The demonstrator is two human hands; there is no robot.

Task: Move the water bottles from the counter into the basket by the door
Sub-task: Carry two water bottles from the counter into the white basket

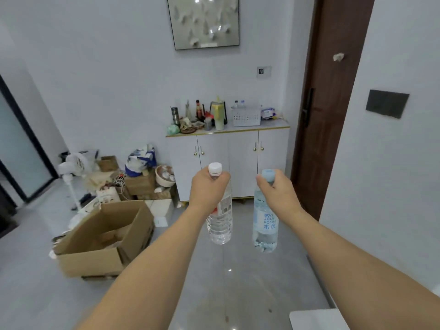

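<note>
My left hand (207,186) grips the neck of a clear water bottle with a white cap (220,225), which hangs upright in front of me. My right hand (278,189) holds a second bottle with a pale blue cap and blue label (264,225) the same way. Both hang above the grey floor. Ahead, a white perforated basket (246,116) stands on a white cabinet (228,163) beside the brown door (331,110). Two bottle tops (238,104) show above the basket's rim.
The cabinet top also carries a flask, sauce bottles, a yellow-lidded jug and packets. An open cardboard box (104,236), a white fan (73,167) and piled clutter fill the floor at left. A white wall corner (381,163) juts in at right.
</note>
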